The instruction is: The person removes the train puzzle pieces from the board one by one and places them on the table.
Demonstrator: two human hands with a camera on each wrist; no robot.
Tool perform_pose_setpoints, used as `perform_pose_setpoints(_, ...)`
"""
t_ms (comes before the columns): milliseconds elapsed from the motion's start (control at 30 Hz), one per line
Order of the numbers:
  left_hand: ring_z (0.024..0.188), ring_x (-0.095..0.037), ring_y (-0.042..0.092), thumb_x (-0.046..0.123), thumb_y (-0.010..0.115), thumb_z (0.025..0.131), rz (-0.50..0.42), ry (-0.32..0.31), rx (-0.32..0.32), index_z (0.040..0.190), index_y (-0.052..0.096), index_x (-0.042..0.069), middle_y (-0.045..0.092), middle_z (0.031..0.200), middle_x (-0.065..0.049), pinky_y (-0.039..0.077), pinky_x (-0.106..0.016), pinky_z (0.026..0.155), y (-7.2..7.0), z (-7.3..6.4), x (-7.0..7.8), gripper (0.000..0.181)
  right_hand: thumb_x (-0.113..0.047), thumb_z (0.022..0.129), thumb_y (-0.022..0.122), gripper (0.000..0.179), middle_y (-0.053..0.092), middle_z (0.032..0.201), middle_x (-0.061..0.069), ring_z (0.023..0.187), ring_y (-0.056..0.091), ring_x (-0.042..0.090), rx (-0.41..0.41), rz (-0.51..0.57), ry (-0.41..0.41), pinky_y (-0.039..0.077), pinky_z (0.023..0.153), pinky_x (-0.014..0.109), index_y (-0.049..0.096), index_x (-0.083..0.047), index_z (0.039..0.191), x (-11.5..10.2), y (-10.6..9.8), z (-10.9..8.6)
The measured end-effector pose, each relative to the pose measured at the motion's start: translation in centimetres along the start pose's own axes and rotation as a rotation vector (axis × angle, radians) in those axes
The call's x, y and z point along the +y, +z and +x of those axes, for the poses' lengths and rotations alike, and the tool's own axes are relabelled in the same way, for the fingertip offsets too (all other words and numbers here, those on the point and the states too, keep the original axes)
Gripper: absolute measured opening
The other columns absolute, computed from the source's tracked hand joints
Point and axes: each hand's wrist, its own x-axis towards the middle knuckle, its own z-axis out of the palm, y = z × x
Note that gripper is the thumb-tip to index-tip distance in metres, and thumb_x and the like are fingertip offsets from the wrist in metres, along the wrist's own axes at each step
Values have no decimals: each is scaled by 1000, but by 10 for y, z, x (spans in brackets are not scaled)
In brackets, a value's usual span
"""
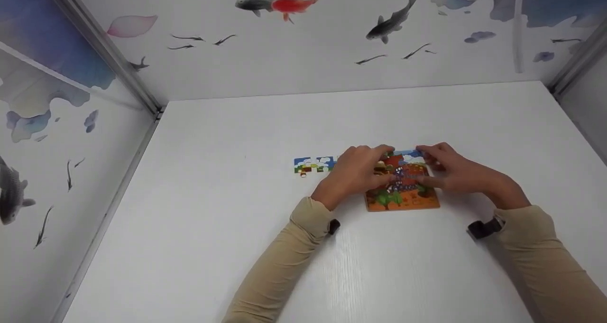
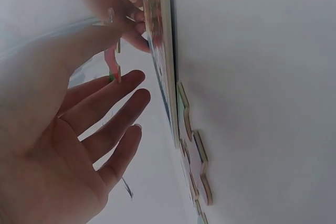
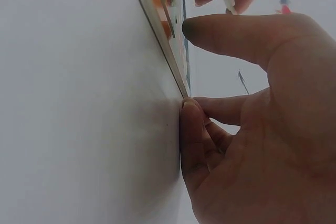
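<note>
A colourful jigsaw puzzle board point(image 1: 403, 202), orange at its near side and blue at its far side, lies flat on the white table. Over its left part, my left hand point(image 1: 348, 171) pinches a puzzle piece point(image 2: 112, 61) between thumb and forefinger, raised off the board; its other fingers are spread. On the right side my right hand point(image 1: 460, 171) holds the board, with fingers bent against its far right corner and the thumb over its face. Loose puzzle pieces point(image 1: 313, 164), blue, white and green, lie to the left of the board, partly behind my left hand.
The white table point(image 1: 213, 218) stretches around the board on all sides. A white wall point(image 1: 308, 52) with painted fish rises along the back edge, and a similar panel point(image 1: 57, 138) stands at the left. Both wrists wear dark bands.
</note>
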Motion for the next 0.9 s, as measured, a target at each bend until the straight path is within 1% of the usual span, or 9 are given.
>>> perform_pose_setpoints(133, 113, -15, 72, 48, 77, 100, -55, -35, 48, 157, 54, 21, 78, 130, -2, 56, -32, 107, -8, -3, -3, 66, -38, 106, 71, 85, 40, 143, 20, 130, 43, 35, 4, 1, 2, 44, 114, 60, 28, -2, 169, 0, 0, 0)
perform_pose_setpoints(200, 117, -16, 72, 46, 77, 100, -77, -42, 78, 155, 54, 20, 78, 132, -2, 55, -34, 110, -13, -6, -5, 65, -39, 105, 72, 85, 41, 142, 20, 129, 43, 35, 7, 1, 6, 45, 114, 60, 29, -2, 168, 0, 0, 0)
perform_pose_setpoints(333, 124, -18, 72, 45, 78, 100, -104, -36, 134, 153, 55, 21, 77, 137, -1, 53, -38, 114, -21, -13, -12, 63, -41, 104, 73, 86, 40, 142, 20, 130, 42, 36, 6, -2, 11, 46, 115, 61, 29, -3, 168, 1, 0, 1)
perform_pose_setpoints(467, 124, -21, 73, 45, 79, 100, -109, -16, 165, 152, 55, 21, 77, 136, -1, 53, -40, 114, -25, -21, -19, 62, -39, 105, 73, 86, 39, 143, 21, 132, 42, 37, 1, 5, 12, 45, 116, 62, 28, -2, 168, 1, 0, 1)
perform_pose_setpoints(567, 123, -22, 73, 45, 78, 100, -103, -4, 176, 152, 56, 21, 77, 135, -1, 55, -41, 112, -26, -28, -26, 62, -36, 105, 73, 85, 39, 144, 21, 133, 43, 38, -2, 15, 16, 44, 117, 62, 27, -2, 169, 0, 0, 0)
perform_pose_setpoints(700, 123, -24, 72, 44, 79, 99, -145, 4, 182, 152, 56, 20, 77, 135, -2, 57, -40, 107, -30, -40, -36, 62, -38, 104, 73, 86, 39, 145, 22, 134, 43, 40, 1, 10, 20, 45, 117, 64, 27, -3, 169, -1, -1, 0)
perform_pose_setpoints(800, 124, -26, 71, 41, 80, 99, -189, -5, 182, 152, 57, 20, 76, 134, -3, 58, -41, 104, -33, -49, -44, 61, -37, 105, 72, 85, 39, 145, 21, 134, 44, 41, 2, 4, 18, 45, 117, 64, 27, -3, 169, 0, 0, 0)
perform_pose_setpoints(900, 125, -25, 71, 40, 80, 100, -211, -27, 175, 152, 56, 21, 76, 134, -2, 58, -41, 106, -37, -57, -51, 61, -33, 106, 71, 81, 40, 144, 21, 134, 45, 40, 6, 2, 10, 45, 118, 64, 28, -4, 169, 0, 0, 0)
